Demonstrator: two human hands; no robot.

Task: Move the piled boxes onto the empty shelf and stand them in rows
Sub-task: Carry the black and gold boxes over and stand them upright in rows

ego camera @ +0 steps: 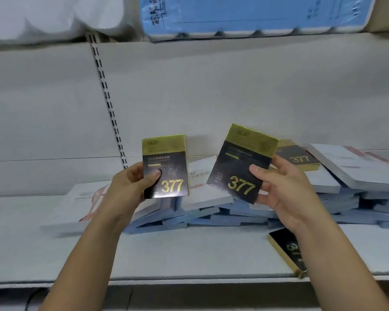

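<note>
Boxes: left box (165, 167) in left hand (130, 187), right box (243, 163) in right hand (283, 189).

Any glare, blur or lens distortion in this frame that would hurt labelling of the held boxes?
Head view: gold foil glare washes out the top band of the right-hand black-and-gold box; the left-hand black-and-gold box reads "377" clearly; the white shelf edges bow from wide-angle distortion; the pale blue-white pile is soft.

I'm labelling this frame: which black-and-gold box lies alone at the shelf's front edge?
Start at the white shelf and follow its front edge rightward. Beneath the right hand's wrist lies a black-and-gold box, flat, partly hidden. Unlike the others, it is neither held nor on the pile.
</note>
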